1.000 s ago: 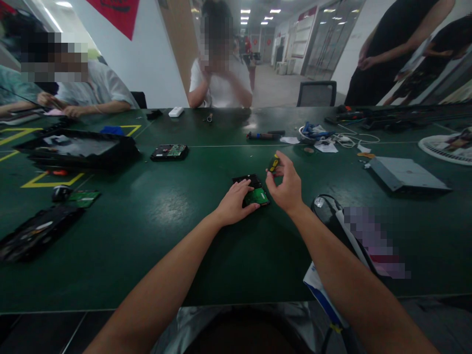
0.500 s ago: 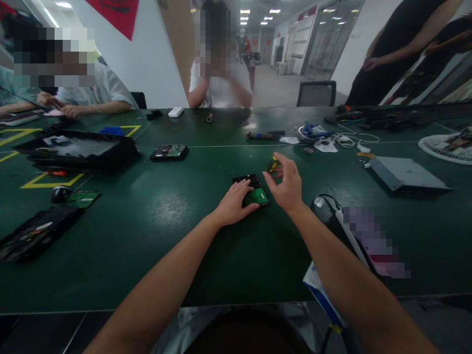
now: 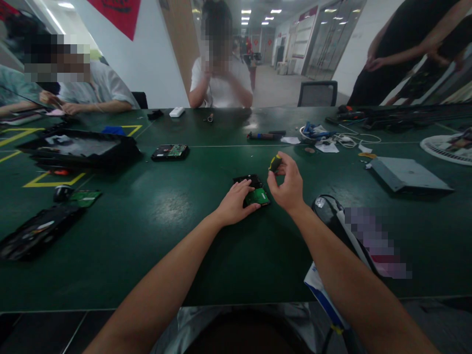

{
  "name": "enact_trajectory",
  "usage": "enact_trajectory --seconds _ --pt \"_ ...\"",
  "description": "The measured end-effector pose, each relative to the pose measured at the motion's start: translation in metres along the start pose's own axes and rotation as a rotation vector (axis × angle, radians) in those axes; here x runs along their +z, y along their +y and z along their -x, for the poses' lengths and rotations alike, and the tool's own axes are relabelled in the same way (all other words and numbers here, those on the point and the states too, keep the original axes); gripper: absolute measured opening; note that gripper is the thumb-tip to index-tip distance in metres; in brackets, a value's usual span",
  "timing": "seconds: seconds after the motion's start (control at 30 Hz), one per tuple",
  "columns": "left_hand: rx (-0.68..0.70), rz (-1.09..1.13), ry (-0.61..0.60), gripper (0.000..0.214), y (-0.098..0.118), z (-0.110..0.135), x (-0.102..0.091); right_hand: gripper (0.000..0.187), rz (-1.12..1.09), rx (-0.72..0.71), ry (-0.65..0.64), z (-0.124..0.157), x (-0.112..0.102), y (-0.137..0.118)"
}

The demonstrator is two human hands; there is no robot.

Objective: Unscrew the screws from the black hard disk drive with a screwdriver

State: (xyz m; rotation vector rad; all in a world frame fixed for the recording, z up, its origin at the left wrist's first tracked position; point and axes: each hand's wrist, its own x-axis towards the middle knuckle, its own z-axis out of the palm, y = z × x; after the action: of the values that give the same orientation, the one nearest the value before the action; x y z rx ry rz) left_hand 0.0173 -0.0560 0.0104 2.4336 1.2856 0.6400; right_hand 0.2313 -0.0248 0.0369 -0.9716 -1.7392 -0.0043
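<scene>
A black hard drive with a green circuit board (image 3: 256, 196) lies on the dark green table (image 3: 165, 236) in front of me. My left hand (image 3: 234, 204) rests flat on its left side, fingers spread over the black casing. My right hand (image 3: 289, 184) hovers just right of the drive, fingers curled round a screwdriver with a yellow and black handle (image 3: 274, 162) that points down toward the drive.
Another hard drive (image 3: 170, 152) lies further left, beside a dismantled black device (image 3: 79, 150). A grey flat case (image 3: 405, 174) sits at right, cables and small parts (image 3: 320, 135) behind it. A black cabled object (image 3: 328, 209) is by my right forearm. People sit and stand around the table.
My right hand's fingers were spread half a second ago and have curled round the screwdriver handle again. My left hand has stayed on the drive.
</scene>
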Motion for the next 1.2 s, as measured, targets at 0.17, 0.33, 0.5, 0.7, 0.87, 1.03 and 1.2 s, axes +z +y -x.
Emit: enact_trajectory --seconds 0.17,0.33,0.5,0.7,0.87,1.03,1.2 --pt "0.006 0.000 0.007 0.064 -0.0009 0.0002 0.0012 0.062 0.034 0.010 0.015 0.0003 0.0012 0.0003" --pt "0.014 -0.012 0.017 0.064 -0.0014 0.0011 0.0017 0.065 0.008 0.007 0.021 0.0006 0.0027 0.0015" --pt "0.012 -0.012 0.020 0.064 -0.0016 0.0010 0.0023 0.064 0.040 0.015 0.020 0.0010 0.0024 0.0019" --pt "0.009 0.001 0.012 0.065 -0.0014 0.0004 0.0019 0.067 0.027 -0.010 0.000 0.0010 0.0026 0.0032" --pt "0.009 -0.005 0.008 0.066 -0.0017 0.0000 0.0022 0.065 0.044 -0.013 0.002 0.0009 0.0017 0.0019" --pt "0.010 -0.007 0.013 0.065 -0.0017 0.0004 0.0023 0.067 0.048 -0.026 -0.009 0.0004 0.0003 0.0003" --pt "0.009 -0.010 0.010 0.065 -0.0020 0.0004 0.0027 0.064 0.052 -0.002 0.004 0.0002 0.0008 -0.0006"
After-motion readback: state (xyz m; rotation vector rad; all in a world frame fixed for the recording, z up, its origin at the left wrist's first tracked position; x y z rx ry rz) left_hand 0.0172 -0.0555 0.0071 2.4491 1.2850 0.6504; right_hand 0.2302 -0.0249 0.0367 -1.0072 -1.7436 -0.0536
